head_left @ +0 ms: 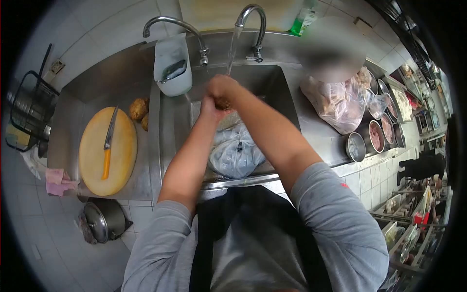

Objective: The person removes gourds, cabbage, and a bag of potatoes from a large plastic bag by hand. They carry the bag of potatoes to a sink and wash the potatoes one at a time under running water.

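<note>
Over the sink (172,131), my right hand (224,86) and my left hand (210,103) come together under the running tap (262,29). Between them a brown, rough-skinned potato (223,103) shows in part; my fingers are wrapped round it and mostly hidden. Water falls from the spout onto my right hand. Below my hands a knotted clear plastic bag (236,155) lies in the basin, and its contents are hard to make out. More brown potatoes (139,108) rest on the steel counter to the left.
A round cutting board (90,146) carries a yellow-handled knife (106,158). A white container (172,87) stands at the sink's left rim, beside a second tap (187,24). On the right are a bag of meat (335,102) and several metal bowls (356,147). A lidded pot (104,220) is below left.
</note>
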`<state>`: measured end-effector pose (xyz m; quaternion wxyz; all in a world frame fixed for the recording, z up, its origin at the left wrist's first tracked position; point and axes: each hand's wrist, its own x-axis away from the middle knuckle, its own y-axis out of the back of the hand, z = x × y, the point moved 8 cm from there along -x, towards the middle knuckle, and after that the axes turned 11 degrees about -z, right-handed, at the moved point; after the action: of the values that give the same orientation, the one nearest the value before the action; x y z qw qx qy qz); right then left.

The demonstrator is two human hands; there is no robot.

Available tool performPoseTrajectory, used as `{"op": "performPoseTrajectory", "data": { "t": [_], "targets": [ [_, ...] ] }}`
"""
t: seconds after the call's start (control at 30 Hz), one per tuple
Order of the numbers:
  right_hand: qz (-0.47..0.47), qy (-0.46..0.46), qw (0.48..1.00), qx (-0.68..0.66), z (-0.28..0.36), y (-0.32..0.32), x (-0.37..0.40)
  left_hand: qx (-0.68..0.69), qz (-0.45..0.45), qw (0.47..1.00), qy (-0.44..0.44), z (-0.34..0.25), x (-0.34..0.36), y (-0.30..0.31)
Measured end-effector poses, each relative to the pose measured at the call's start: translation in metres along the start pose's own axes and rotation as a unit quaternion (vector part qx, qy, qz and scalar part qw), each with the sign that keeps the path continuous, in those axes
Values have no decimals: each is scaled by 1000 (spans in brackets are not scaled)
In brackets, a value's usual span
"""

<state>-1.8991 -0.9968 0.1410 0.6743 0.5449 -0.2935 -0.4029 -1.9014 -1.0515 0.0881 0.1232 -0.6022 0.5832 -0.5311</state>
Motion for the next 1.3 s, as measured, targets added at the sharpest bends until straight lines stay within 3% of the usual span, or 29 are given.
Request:
{"op": "performPoseTrajectory", "data": {
  "t": [0.03, 0.1, 0.17, 0.2, 0.3, 0.33, 0.47, 0.53, 0.6, 0.7, 0.73, 0.83, 0.87, 0.9, 0.97, 1.0, 1.07, 1.2, 1.23, 1.3],
  "targets": [
    [8, -98, 985, -142, -18, 5, 3, -27, -51, 997, 43, 4, 4, 0],
    [27, -284, 866, -411, -45, 14, 22, -67, -86, 994, 12, 1, -6, -1],
    [-20, -258, 771, -582, -61, -18, 23, -85, -122, 989, -25, -3, -10, -11],
    [-43, -241, 713, -657, -66, -27, 22, -29, -125, 990, -67, -5, -37, -3],
    [-152, -295, 716, -614, -63, -6, 65, 14, -182, 983, -19, 5, -25, -3],
    [-206, -255, 737, -591, -74, -15, 64, 46, -191, 980, -42, 6, -60, 17],
    [-418, -204, 804, -372, -58, -2, 101, 24, -165, 984, -67, 3, -48, 0],
    [-417, -196, 836, -299, -36, 8, 110, -43, -121, 986, -105, -5, -41, -3],
    [-389, -212, 869, -222, -22, 18, 106, -31, -102, 991, -80, -8, -29, 1],
    [-269, -260, 897, -235, -13, 29, 84, 17, -52, 991, -121, -26, -21, 1],
    [-269, -246, 901, -236, -12, 34, 74, 43, -44, 989, -137, -35, -38, 12],
    [-128, -299, 791, -519, -29, 8, 39, 29, -58, 974, -217, -55, -24, 12],
    [-74, -310, 685, -655, -23, -10, 33, 27, -72, 968, -241, -61, -12, 6],
    [-32, -303, 627, -717, -20, -21, 34, 26, -83, 960, -265, -67, -1, 2],
    [52, -280, 493, -822, -3, -24, 42, -18, -20, 963, -269, -78, -6, -2],
    [52, -253, 483, -837, -2, -24, 42, -47, 5, 961, -274, -85, -15, -1],
    [-75, -260, 592, -759, -21, -36, 36, -86, 29, 956, -278, -91, -26, 4],
    [-239, -321, 811, -426, -58, -8, 47, -87, -108, 944, -298, -65, -26, 31],
    [-266, -336, 846, -318, -60, 4, 55, -75, -83, 973, -201, -44, -21, 32],
    [-223, -319, 885, -255, -51, 13, 58, -49, -29, 998, 0, -2, 1, 28]
  ]
}}
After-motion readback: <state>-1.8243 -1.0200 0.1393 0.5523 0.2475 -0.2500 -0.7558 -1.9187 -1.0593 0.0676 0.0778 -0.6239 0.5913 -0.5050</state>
